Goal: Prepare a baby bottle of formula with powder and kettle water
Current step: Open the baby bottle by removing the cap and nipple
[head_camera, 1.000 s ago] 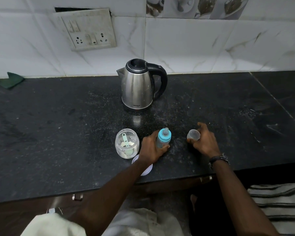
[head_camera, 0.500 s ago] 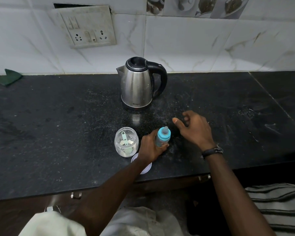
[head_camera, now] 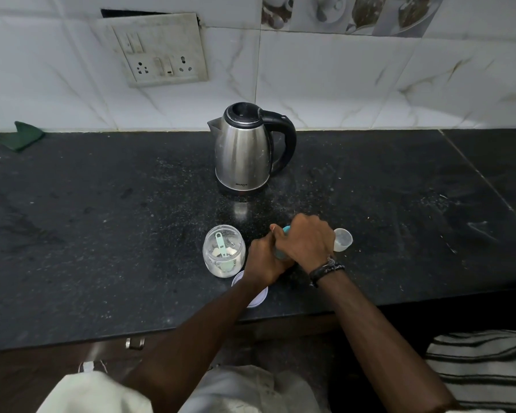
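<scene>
Unscrewing the teat cap, by the look of it: left hand (head_camera: 262,263) wrapping the baby bottle (head_camera: 279,254) low on the counter (head_camera: 102,234) between the open powder jar (head_camera: 224,251) and the clear cap (head_camera: 342,239), right hand (head_camera: 306,241) closing down over its blue top. Calling next for a firm twist, then scooping powder with the green scoop (head_camera: 222,248) before reaching for the kettle (head_camera: 245,147). Bearing small lettering near the kettle's base, too blurred for reading.

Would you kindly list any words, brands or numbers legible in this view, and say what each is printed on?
Kettle: a short dark brand mark low on the steel body, too blurred to read.
Wall socket plate: no readable markings.
Powder jar and clear cap: no visible text.
</scene>
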Available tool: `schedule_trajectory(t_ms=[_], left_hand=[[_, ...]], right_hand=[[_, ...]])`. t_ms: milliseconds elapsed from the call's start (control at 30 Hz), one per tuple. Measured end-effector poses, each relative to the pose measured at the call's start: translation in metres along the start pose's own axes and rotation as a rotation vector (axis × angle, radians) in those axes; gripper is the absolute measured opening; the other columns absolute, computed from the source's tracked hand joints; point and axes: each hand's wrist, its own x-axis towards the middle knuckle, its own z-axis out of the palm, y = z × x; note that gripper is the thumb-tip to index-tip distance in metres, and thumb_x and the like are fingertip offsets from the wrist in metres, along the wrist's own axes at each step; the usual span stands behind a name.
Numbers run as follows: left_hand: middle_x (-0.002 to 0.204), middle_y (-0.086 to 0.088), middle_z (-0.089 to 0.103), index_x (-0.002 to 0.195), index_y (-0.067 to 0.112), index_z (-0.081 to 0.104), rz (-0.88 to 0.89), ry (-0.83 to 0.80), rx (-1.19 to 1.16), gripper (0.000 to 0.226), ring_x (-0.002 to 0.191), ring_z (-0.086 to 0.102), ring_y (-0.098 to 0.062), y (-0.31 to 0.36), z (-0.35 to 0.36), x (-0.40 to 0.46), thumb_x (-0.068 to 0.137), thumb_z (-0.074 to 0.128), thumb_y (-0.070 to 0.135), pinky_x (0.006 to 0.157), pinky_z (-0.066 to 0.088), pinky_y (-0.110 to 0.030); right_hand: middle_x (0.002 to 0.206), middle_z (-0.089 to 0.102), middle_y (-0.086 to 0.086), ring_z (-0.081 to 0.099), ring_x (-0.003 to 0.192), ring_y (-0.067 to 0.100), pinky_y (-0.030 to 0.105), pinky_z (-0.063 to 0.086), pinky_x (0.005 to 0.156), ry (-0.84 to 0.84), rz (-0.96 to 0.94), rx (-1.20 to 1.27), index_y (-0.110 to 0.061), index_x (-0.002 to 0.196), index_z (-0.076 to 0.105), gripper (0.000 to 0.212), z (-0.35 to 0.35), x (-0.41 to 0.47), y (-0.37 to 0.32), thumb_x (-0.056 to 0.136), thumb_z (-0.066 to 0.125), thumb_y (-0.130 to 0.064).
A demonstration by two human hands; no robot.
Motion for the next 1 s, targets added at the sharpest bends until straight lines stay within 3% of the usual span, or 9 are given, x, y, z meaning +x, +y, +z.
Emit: schedule_trajectory(t_ms=[167,367,500,600,700,767,833,933,1000], left_hand=[[0.084,0.004,0.074,0.102,0.014,0.067,0.022,-0.012,-0.037,0.046,0.075,0.067,-0.009,0.005,-0.002,-0.001,0.066,0.079,0.039,0.062,0.040,-0.009],[0.079,0.009,0.071,0.091,0.025,0.065,0.035,-0.008,-0.115,0.035,0.072,0.064,0.001,0.003,-0.003,-0.004,0.068,0.079,0.046,0.064,0.047,-0.021],[0.085,0.005,0.074,0.103,0.016,0.070,0.045,-0.014,-0.086,0.049,0.078,0.069,-0.005,0.002,-0.004,-0.001,0.068,0.076,0.049,0.066,0.050,-0.023],[0.091,0.000,0.077,0.107,0.013,0.071,0.031,-0.020,-0.087,0.053,0.086,0.073,-0.010,-0.004,-0.003,0.001,0.069,0.078,0.049,0.072,0.057,-0.037],[0.092,-0.001,0.078,0.104,0.013,0.072,0.021,-0.012,-0.070,0.053,0.087,0.074,-0.014,-0.005,-0.002,0.001,0.065,0.080,0.047,0.072,0.057,-0.039],[0.090,-0.001,0.077,0.102,0.014,0.071,0.005,-0.005,-0.056,0.049,0.083,0.073,-0.015,-0.003,-0.003,0.001,0.064,0.084,0.042,0.069,0.055,-0.034],[0.089,-0.001,0.078,0.102,0.014,0.071,0.014,0.014,-0.022,0.048,0.082,0.073,-0.015,-0.003,-0.003,0.001,0.065,0.084,0.041,0.069,0.054,-0.031],[0.093,-0.002,0.079,0.108,0.013,0.072,0.002,0.013,-0.004,0.050,0.086,0.074,-0.016,-0.003,-0.002,0.001,0.068,0.088,0.038,0.074,0.057,-0.033],[0.092,-0.003,0.079,0.109,0.013,0.071,0.005,0.000,-0.010,0.054,0.085,0.074,-0.018,-0.004,-0.001,0.002,0.067,0.084,0.045,0.074,0.058,-0.037]], right_hand=[[0.112,0.069,0.016,0.065,0.104,0.036,0.038,0.051,0.082,-0.030,-0.074,-0.024,-0.008,0.104,0.067,0.048,0.001,0.006,0.002,0.090,0.058,-0.053],[0.112,0.068,0.015,0.063,0.104,0.034,0.037,0.047,0.080,-0.093,-0.238,-0.103,-0.007,0.104,0.064,0.043,-0.007,0.010,0.008,0.092,0.059,-0.048],[0.110,0.065,0.014,0.060,0.101,0.034,0.040,0.043,0.081,-0.226,-0.495,-0.192,-0.010,0.106,0.059,0.039,-0.018,0.017,0.018,0.088,0.061,-0.044],[0.106,0.057,0.008,0.055,0.098,0.028,0.042,0.046,0.083,-0.329,-0.651,-0.159,-0.017,0.103,0.060,0.027,-0.027,0.016,0.020,0.082,0.064,-0.033],[0.112,0.052,0.007,0.050,0.102,0.025,0.039,0.045,0.085,-0.359,-0.743,-0.246,-0.014,0.101,0.065,0.021,-0.033,0.012,0.019,0.084,0.062,-0.025],[0.113,0.051,0.003,0.053,0.101,0.024,0.039,0.047,0.084,-0.346,-0.722,-0.201,-0.018,0.101,0.064,0.023,-0.035,0.012,0.021,0.080,0.068,-0.027],[0.112,0.052,0.003,0.057,0.101,0.026,0.037,0.047,0.081,-0.250,-0.618,-0.092,-0.021,0.106,0.060,0.031,-0.036,0.012,0.020,0.083,0.068,-0.041],[0.112,0.064,0.012,0.063,0.103,0.033,0.037,0.045,0.077,-0.059,-0.421,-0.214,-0.015,0.109,0.060,0.052,-0.034,0.010,0.010,0.093,0.048,-0.062],[0.110,0.068,0.014,0.066,0.101,0.035,0.036,0.042,0.072,-0.084,-0.352,-0.273,-0.010,0.104,0.065,0.062,-0.029,0.008,0.002,0.097,0.036,-0.065]])
